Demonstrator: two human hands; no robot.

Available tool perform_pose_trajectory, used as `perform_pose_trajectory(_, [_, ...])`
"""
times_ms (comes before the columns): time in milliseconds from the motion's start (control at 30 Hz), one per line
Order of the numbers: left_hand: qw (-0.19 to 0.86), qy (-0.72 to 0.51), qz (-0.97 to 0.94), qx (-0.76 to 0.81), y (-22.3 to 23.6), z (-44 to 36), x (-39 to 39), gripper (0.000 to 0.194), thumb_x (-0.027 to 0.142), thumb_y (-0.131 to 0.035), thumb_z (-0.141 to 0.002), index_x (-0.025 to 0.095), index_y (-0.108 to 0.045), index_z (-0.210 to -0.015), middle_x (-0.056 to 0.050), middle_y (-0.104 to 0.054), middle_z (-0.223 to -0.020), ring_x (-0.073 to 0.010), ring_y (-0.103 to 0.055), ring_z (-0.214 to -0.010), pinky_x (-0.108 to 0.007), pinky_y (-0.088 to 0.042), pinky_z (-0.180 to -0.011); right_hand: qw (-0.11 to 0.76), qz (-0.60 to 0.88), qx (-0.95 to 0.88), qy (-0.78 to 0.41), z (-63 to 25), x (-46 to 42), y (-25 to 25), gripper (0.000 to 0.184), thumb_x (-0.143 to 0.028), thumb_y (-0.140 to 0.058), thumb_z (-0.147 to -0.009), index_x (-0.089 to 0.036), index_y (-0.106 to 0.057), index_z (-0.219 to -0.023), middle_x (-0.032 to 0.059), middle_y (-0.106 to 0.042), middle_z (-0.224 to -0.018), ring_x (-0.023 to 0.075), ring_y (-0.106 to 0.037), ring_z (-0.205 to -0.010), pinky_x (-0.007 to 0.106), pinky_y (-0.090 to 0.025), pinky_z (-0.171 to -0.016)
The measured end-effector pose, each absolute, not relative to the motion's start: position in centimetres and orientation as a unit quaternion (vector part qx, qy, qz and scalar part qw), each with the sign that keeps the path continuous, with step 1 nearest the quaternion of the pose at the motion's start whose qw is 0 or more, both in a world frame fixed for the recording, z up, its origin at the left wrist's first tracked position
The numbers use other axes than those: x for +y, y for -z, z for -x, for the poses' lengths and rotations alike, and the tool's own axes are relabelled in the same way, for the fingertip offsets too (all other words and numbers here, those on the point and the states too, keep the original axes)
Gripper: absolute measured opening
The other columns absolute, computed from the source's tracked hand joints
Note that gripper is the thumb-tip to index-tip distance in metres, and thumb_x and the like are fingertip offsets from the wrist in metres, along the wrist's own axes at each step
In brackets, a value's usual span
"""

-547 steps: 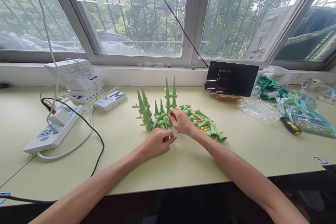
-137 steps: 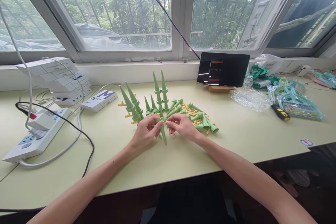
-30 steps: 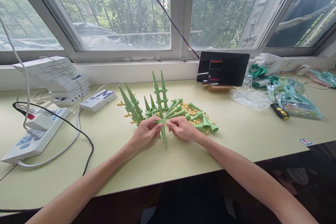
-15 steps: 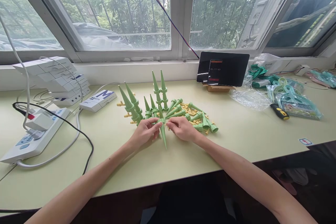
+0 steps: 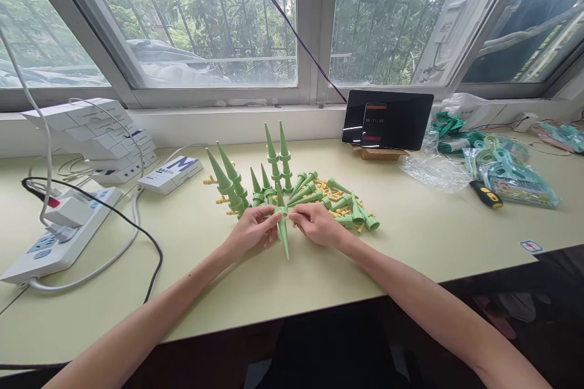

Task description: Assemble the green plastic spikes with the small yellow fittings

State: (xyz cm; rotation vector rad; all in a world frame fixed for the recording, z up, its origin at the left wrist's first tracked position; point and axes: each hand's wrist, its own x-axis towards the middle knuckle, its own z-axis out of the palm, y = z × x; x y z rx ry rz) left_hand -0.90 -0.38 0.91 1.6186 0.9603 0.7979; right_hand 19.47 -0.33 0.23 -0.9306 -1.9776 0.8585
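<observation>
My left hand [image 5: 250, 231] and my right hand [image 5: 316, 222] meet over the pale green desk [image 5: 255, 279], both pinching one green cone-shaped spike [image 5: 283, 234] near its wide end, its tip pointing toward me. Just behind stand several upright green spikes [image 5: 272, 161], some with yellow side fittings. To the right of my hands lies a heap of loose green spikes and small yellow parts [image 5: 340, 200].
A white power strip [image 5: 55, 234] with plugs and black and white cables lies at the left. Stacked white boxes [image 5: 98, 137] and a flat box [image 5: 171, 173] sit behind it. A dark tablet [image 5: 387, 120] leans at the sill. Plastic bags [image 5: 502, 167] and a yellow-handled tool [image 5: 488, 194] lie right.
Over the last second almost nothing has moved; both hands keep hold of the same spike, with small finger shifts. Long before, my hands were apart among the pile.
</observation>
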Motion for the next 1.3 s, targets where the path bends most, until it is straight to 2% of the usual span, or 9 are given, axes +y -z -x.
perform_pose_trajectory(100, [0.518,-0.332,-0.679,0.401,-0.78,0.84,-0.38,0.035,0.048,-0.057,-0.092,0.015,-0.061,-0.081,0.004,-0.051,-0.050,-0.0088,-0.045,-0.043,-0.022,-0.040,-0.045,0.386,0.367,-0.778,-0.333,-19.42,-0.33,-0.19,0.030,-0.025,-0.049,-0.093,-0.017,-0.050,-0.064,-0.0019,-0.051,-0.060,0.0102,-0.043,-0.056,0.023,-0.034,-0.058])
perform_pose_trajectory(367, [0.406,-0.388,-0.720,0.408,-0.18,0.61,-0.55,0.024,0.042,-0.063,-0.089,0.018,-0.061,-0.090,0.005,-0.050,-0.051,-0.0090,-0.045,-0.044,-0.021,-0.039,-0.044,0.374,0.378,-0.749,-0.397,-19.42,-0.10,0.22,0.034,-0.028,-0.046,-0.095,-0.018,-0.049,-0.063,-0.0040,-0.045,-0.049,0.0105,-0.041,-0.050,0.023,-0.033,-0.055])
perform_pose_trajectory(733, [0.503,-0.342,-0.681,0.408,-0.68,0.80,-0.49,0.033,0.048,-0.059,-0.091,0.016,-0.064,-0.082,0.003,-0.051,-0.052,-0.0093,-0.046,-0.043,-0.022,-0.040,-0.046,0.382,0.366,-0.779,-0.337,-19.45,-0.27,-0.10,0.030,-0.025,-0.049,-0.093,-0.017,-0.050,-0.064,-0.0027,-0.050,-0.057,0.0102,-0.043,-0.055,0.023,-0.034,-0.057])
perform_pose_trajectory(1033, [0.390,-0.391,-0.728,0.406,-0.36,0.45,-0.71,0.024,0.042,-0.064,-0.088,0.018,-0.063,-0.091,0.004,-0.051,-0.054,-0.0092,-0.046,-0.044,-0.021,-0.040,-0.043,0.359,0.375,-0.740,-0.428,-19.54,0.02,0.37,0.035,-0.030,-0.045,-0.096,-0.018,-0.050,-0.063,-0.0044,-0.044,-0.046,0.0104,-0.041,-0.047,0.023,-0.034,-0.052])
perform_pose_trajectory(1300, [0.498,-0.337,-0.687,0.408,-0.86,0.76,-0.55,0.032,0.046,-0.059,-0.091,0.016,-0.064,-0.080,0.002,-0.053,-0.053,-0.0101,-0.048,-0.045,-0.023,-0.041,-0.047,0.371,0.365,-0.776,-0.355,-19.55,-0.15,0.04,0.030,-0.026,-0.050,-0.093,-0.017,-0.052,-0.064,-0.0035,-0.047,-0.053,0.0102,-0.042,-0.053,0.023,-0.033,-0.056])
